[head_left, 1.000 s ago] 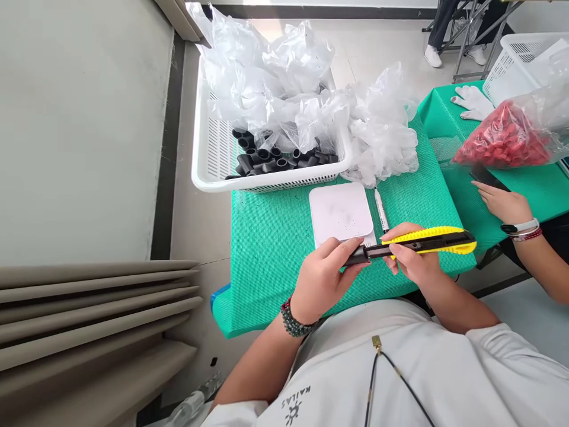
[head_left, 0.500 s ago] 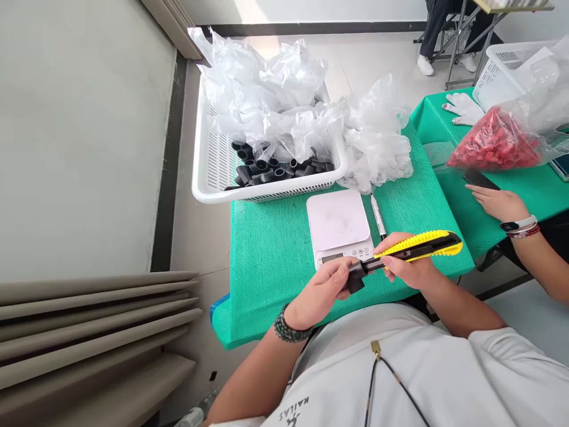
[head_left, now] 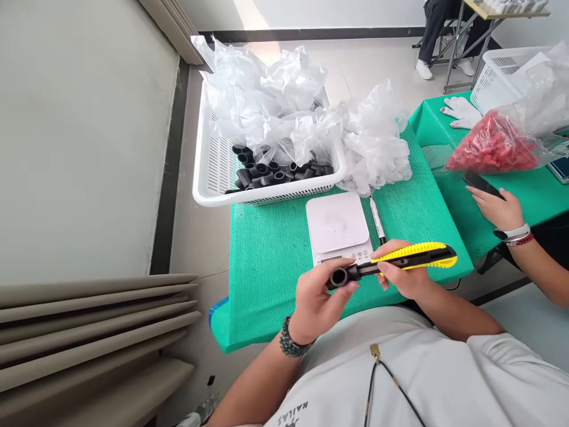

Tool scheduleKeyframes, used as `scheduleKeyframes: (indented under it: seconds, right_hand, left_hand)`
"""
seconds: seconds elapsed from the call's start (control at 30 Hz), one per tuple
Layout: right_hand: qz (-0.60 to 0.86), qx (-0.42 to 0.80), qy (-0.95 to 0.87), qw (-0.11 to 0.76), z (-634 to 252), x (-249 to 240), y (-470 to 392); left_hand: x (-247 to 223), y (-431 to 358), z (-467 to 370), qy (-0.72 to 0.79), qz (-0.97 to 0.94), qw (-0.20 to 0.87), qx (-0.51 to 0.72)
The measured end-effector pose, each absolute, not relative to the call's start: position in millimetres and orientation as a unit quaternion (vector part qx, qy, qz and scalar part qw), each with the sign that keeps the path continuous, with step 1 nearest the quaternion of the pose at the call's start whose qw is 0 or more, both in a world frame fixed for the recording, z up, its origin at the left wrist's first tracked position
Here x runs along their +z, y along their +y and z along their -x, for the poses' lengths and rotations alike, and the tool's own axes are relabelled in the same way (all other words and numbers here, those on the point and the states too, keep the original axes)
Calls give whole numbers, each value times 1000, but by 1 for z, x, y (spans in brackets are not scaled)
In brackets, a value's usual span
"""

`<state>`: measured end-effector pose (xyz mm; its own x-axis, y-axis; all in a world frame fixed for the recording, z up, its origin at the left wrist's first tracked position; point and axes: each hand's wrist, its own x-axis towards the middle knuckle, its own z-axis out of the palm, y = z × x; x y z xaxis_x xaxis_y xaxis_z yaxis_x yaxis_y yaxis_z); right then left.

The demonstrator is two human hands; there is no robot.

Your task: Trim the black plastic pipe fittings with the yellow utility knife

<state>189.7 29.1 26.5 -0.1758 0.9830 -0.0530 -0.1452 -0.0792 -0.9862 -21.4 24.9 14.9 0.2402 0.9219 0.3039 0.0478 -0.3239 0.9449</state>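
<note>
My left hand (head_left: 320,296) is closed around a black tee-shaped pipe fitting (head_left: 340,277), one round opening facing up toward me. In my right hand (head_left: 406,274) is a yellow and black utility knife (head_left: 420,254), its front end pointing left. The knife's blade end meets the right-hand opening of the fitting; whether the tip is inside or at the rim I cannot tell. Just beyond my hands a white kitchen scale (head_left: 338,222) lies on the green-covered table (head_left: 267,249), its display partly covered by my left hand. A white marker pen (head_left: 377,219) lies beside the scale.
A white basket (head_left: 284,196) holds black fittings (head_left: 267,177) and clear plastic bags (head_left: 267,101). More bags (head_left: 377,148) are heaped on its right. On the adjoining table, a co-worker's hand (head_left: 502,207) holds a dark object near a bag of red pieces (head_left: 493,145).
My left hand has turned the fitting so a round opening now faces me, and it has shifted slightly left. The knife moved a little left with it.
</note>
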Motion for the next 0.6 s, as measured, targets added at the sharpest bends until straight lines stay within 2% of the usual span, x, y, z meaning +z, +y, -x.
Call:
scheduleKeyframes:
  seconds: [0.07,0.1,0.17,0.2,0.27,0.4,0.47,0.53,0.6]
  right_hand:
    - [437,565,-522,467,-190,32,28]
    - [441,552,-535,463,-190,34,27]
    - [445,546,-539,461,-191,35,27]
    - [445,557,-524,465,-190,35,27]
    - [442,594,-472,478,-189,32,29]
    - [447,644,-384,488,-184,27,31]
    - [446,655,-370,485,-182,27,31]
    - [440,656,-371,489,-182,27,31]
    - [435,637,-376,514,-183,28,31]
  left_hand:
    - [17,21,20,372,-502,655,425]
    - [18,20,19,358,-439,726,391]
    - [18,20,19,326,-394,779,361]
    - [17,20,20,317,-418,767,370]
    - [16,21,21,320,-524,671,415]
    - [15,26,24,362,-726,343,474]
    - [15,28,23,367,-751,250,488]
    - [15,29,22,363,-725,281,513]
    - [14,30,21,355,-642,415,539]
